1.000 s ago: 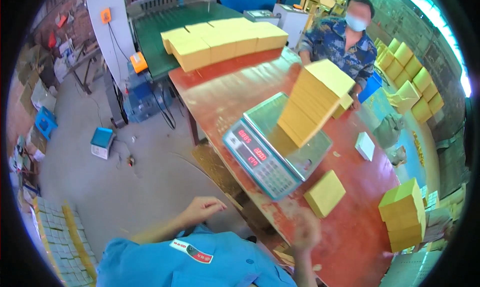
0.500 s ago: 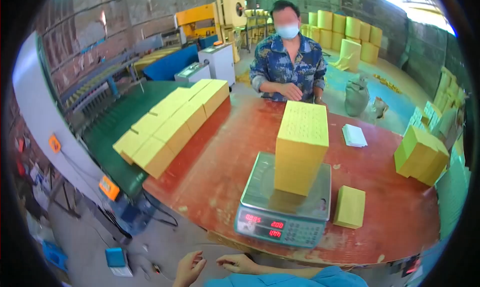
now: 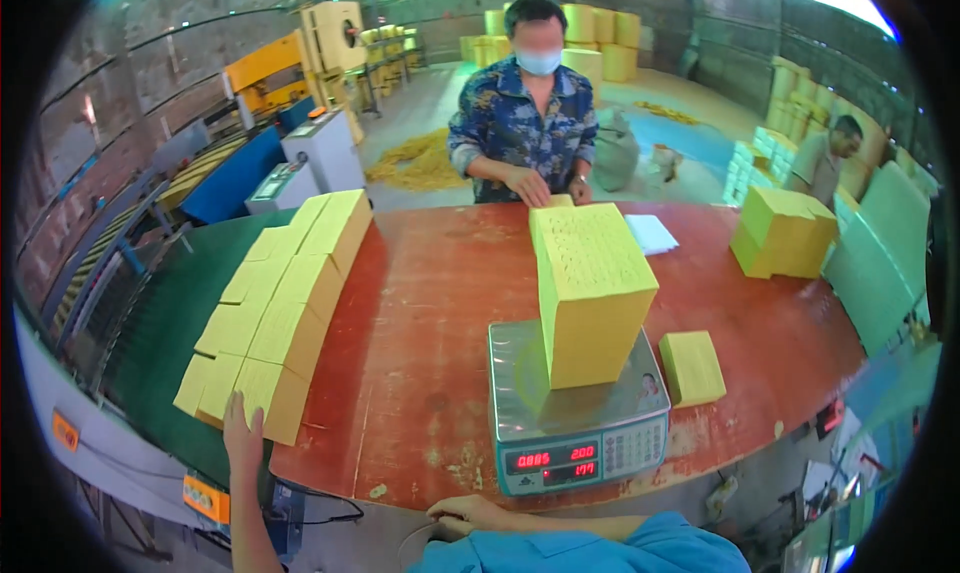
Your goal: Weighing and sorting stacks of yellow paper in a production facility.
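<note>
My left hand (image 3: 243,438) reaches to the near end of the stacked yellow paper blocks (image 3: 280,318), its fingers stretched upward and holding nothing. Its fingertips overlap the nearest block in view; whether they touch it I cannot tell. At the table's front edge, my right hand (image 3: 470,514) is low with loosely bent fingers, and nothing shows in it. A tall stack of yellow paper (image 3: 600,318) stands on the digital scale (image 3: 520,413), whose red display is lit. Right of the scale lies a smaller yellow paper block (image 3: 692,368).
Across the red table (image 3: 420,353), a masked person (image 3: 525,113) has a hand on a small yellow block (image 3: 552,202). White sheets (image 3: 652,233) and another yellow stack (image 3: 785,231) lie to the right. A green conveyor surface (image 3: 140,323) runs along the left. Another person (image 3: 830,158) is farther back.
My left hand has moved left and forward, from beside my right hand to the yellow blocks. The view has shifted. The person opposite now touches a small block behind the tall stack.
</note>
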A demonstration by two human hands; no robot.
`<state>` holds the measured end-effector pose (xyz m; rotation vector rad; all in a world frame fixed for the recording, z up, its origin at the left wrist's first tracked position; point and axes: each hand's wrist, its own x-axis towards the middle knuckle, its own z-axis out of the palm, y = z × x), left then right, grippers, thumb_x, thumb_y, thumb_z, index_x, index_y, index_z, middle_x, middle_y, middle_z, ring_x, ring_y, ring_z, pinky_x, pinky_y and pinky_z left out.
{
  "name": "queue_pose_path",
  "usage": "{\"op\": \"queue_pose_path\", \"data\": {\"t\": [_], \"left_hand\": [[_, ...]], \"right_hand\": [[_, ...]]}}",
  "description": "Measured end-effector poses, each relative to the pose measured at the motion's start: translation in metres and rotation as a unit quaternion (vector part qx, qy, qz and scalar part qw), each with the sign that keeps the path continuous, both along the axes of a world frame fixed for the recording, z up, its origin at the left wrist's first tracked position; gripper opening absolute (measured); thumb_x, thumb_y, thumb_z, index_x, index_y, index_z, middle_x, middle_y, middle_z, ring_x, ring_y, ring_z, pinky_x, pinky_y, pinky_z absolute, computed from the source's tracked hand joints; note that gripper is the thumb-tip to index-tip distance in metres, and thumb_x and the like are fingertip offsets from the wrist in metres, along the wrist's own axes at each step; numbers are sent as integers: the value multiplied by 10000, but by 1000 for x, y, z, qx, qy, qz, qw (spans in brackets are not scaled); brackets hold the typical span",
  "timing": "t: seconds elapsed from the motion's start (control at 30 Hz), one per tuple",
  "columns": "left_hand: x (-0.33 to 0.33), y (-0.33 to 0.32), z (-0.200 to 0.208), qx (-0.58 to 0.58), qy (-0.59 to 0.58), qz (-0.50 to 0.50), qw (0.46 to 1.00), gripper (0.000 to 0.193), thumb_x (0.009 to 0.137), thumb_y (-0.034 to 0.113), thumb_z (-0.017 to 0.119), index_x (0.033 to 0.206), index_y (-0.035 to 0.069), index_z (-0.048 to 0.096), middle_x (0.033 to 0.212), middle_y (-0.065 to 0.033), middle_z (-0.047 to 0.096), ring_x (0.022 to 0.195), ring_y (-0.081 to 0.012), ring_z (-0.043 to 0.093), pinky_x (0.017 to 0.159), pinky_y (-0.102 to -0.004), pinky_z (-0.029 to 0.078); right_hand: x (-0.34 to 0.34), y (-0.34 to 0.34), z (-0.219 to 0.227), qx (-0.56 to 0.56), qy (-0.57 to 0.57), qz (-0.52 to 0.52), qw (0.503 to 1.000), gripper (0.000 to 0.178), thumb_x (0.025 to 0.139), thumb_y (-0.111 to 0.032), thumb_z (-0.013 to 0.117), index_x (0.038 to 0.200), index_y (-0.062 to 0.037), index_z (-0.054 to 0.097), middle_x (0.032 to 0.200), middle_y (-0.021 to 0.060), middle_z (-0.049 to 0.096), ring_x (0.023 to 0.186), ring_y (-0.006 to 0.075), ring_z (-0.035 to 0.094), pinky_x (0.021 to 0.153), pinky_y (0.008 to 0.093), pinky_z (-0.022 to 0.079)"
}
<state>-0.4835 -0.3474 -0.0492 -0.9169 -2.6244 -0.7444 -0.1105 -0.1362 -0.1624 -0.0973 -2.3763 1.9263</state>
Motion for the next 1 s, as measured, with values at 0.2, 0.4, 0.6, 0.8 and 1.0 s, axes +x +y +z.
{"op": "queue_pose_path", "data": {"t": [0.2, 0.4, 0.6, 0.8, 1.0], "left_hand": [[-102, 14, -30, -112, 20, -52, 992, 623, 907, 302, 600, 1339, -119, 446, 1395, -314, 441, 1301, -452, 412, 1094, -467, 348], [-113, 9, -10, -154, 48, -138, 977, 428, 824, 239, 669, 1088, -78, 557, 1241, -287, 545, 1091, -434, 522, 945, -497, 426], [-107, 20, -29, -86, 170, -116, 975, 461, 827, 252, 659, 1138, -70, 551, 1176, -261, 571, 1039, -401, 508, 910, -483, 427], [-122, 16, -32, -81, 143, -151, 975, 463, 856, 266, 618, 1173, -66, 562, 1153, -252, 577, 999, -400, 511, 885, -483, 436], [-121, 13, -32, -76, 116, -153, 978, 440, 864, 255, 622, 1175, -52, 577, 1113, -249, 591, 966, -418, 523, 851, -493, 445]], "right_hand": [[-27, -32, -2, 12, -27, -201, 979, 234, 915, -125, 596, 1134, -59, 644, 1000, 127, 700, 911, 238, 682, 795, 330, 527], [-40, -53, -5, 135, 53, -392, 908, 185, 868, -84, 645, 1049, -59, 677, 879, 119, 679, 748, 227, 672, 656, 317, 526], [-42, -58, -2, 167, 78, -422, 888, 179, 854, -48, 646, 1029, -55, 683, 883, 112, 686, 755, 223, 675, 674, 316, 532], [-43, -61, 0, 170, 54, -433, 884, 183, 846, -22, 636, 1020, -48, 685, 868, 100, 686, 773, 195, 670, 693, 298, 527], [-41, -61, 0, 159, 72, -435, 883, 176, 850, -16, 629, 1015, -42, 682, 888, 92, 686, 765, 170, 663, 681, 287, 518]]}}
